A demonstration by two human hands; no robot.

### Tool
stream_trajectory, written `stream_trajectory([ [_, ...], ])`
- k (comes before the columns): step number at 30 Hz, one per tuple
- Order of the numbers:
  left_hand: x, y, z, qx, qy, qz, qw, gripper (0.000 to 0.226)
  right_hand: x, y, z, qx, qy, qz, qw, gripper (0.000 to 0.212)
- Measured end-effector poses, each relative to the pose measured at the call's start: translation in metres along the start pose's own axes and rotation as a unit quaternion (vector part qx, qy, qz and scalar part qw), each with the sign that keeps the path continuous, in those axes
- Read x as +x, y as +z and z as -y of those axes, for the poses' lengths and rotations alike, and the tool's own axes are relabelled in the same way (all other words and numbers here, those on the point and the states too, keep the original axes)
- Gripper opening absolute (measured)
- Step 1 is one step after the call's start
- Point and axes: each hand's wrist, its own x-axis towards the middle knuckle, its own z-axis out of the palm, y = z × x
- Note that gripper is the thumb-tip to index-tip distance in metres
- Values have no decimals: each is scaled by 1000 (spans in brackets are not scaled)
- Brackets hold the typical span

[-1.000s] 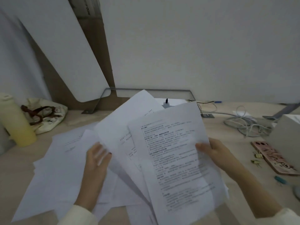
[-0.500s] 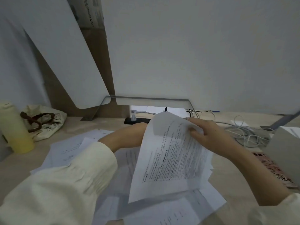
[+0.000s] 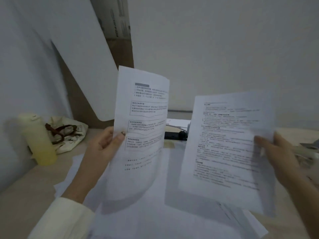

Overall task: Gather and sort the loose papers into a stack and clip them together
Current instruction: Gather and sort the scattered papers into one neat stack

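A person's two hands each hold up one printed sheet above a pale wooden table (image 3: pixel 25 200). The left hand (image 3: pixel 107 145), coming out of a cream sleeve (image 3: pixel 63 219), pinches a white sheet of paper printed with boxed blocks of text (image 3: pixel 145 121) at its left edge, thumb on the front and fingers behind. This sheet stands nearly upright and its lower part curves toward the camera. The right hand (image 3: pixel 283 157), blurred, grips a second white sheet covered in dense lines of text (image 3: pixel 222 144) by its right edge, thumb across the front. The two sheets are side by side with a gap between them and do not touch.

Below them, more loose white papers (image 3: pixel 155 221) lie spread and overlapping on the table. At the far left stands a pale yellow plastic bottle (image 3: pixel 37 140), just beside a cream cloth bag with brown handles (image 3: pixel 69 133). A black power strip (image 3: pixel 173 135) shows in the gap between the held sheets. A large white board (image 3: pixel 77 49) leans against the wall behind, in front of a brown cardboard box (image 3: pixel 119 23).
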Motion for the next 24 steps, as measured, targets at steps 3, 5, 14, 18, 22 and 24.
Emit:
stream_trajectory([
  [3, -7, -10, -4, -85, -15, 4, 996, 17, -8, 29, -6, 32, 14, 35, 999, 35],
  [5, -7, -17, -4, -162, -41, 6, 986, 22, -14, 45, -4, 43, 11, 52, 998, 34],
  [14, -17, -6, 28, -157, -163, -39, 973, 22, -51, 94, 8, 174, 74, 303, 934, 22],
  [18, -26, 1, 45, -60, -179, -72, 979, 17, -66, 104, 0, 172, 80, 346, 919, 27],
  [22, -35, 11, 53, 7, -172, -91, 981, 9, -71, 103, -17, 218, 124, 348, 903, 42],
  [24, -38, 17, 56, 11, -179, -84, 980, 17, -76, 101, -21, 240, 148, 354, 892, 38],
])
